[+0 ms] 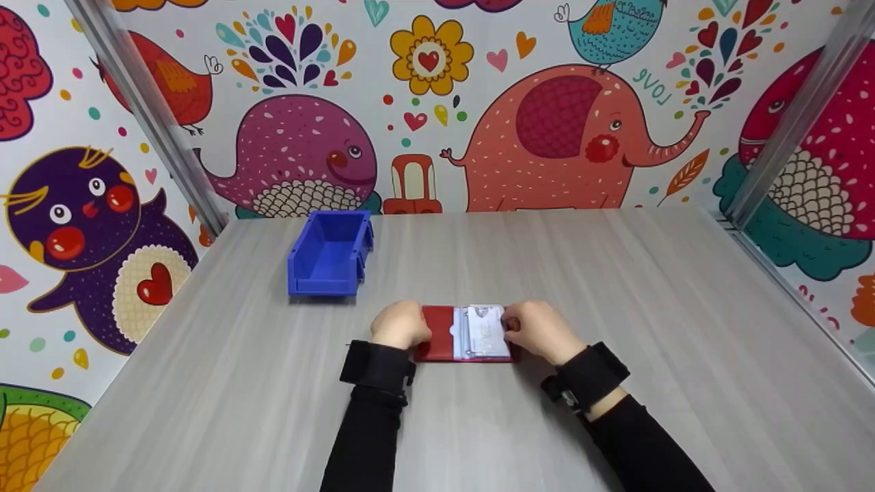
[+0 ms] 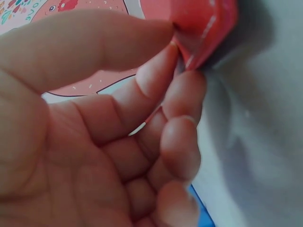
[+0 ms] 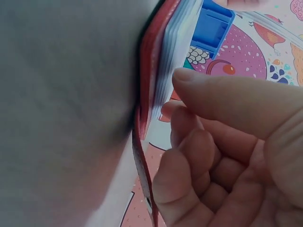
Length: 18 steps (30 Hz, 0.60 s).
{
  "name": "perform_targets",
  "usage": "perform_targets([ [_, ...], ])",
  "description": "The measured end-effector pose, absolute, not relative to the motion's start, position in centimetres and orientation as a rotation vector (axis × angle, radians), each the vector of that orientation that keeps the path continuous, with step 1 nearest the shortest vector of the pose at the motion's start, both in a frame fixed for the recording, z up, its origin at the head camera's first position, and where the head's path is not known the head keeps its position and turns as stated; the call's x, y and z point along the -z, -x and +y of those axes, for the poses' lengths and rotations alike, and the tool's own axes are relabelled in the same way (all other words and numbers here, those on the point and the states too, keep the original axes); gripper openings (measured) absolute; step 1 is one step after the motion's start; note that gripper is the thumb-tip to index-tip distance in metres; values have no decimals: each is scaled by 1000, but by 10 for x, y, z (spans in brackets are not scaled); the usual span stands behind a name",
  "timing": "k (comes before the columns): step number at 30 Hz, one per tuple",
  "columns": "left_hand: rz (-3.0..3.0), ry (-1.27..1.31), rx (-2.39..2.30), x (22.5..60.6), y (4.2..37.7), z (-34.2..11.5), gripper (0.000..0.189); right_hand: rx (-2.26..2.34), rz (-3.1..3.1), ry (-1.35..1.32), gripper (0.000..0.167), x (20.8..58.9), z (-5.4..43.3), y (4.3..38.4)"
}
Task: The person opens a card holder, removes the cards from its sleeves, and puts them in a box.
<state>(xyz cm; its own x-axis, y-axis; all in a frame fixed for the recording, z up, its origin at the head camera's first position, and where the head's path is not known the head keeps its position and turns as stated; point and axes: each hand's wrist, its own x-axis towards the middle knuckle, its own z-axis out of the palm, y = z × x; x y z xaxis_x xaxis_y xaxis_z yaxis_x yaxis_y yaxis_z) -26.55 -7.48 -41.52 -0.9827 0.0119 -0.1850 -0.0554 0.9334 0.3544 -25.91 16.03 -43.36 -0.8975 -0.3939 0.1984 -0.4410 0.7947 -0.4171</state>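
Observation:
A red card holder [image 1: 436, 333] lies spread open on the table, with a stack of clear sleeves [image 1: 461, 333] inside. A pale printed card [image 1: 487, 331] shows in the top sleeve on the right side. My left hand [image 1: 400, 324] pinches the left cover's edge between thumb and fingers, as the left wrist view also shows. At the right side, my right hand [image 1: 543, 331] has its fingers loosely bent, thumb and forefinger tips right at the sleeves' edge with a gap between them. A red strap [image 3: 143, 172] hangs from the cover beside its other fingertips.
A blue plastic bin [image 1: 328, 256] stands behind and left of the card holder on the wood-grain table [image 1: 615, 273]. Walls with cartoon animals enclose the back and sides, with metal posts [image 1: 150, 116] at the corners. Black bands [image 1: 376, 365] circle both wrists.

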Motion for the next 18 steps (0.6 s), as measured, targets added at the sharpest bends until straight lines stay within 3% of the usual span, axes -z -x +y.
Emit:
perform_targets([
  [18, 2980, 47, -520, 404, 261, -69, 19, -704, -2892, -695, 17, 432, 160, 258],
])
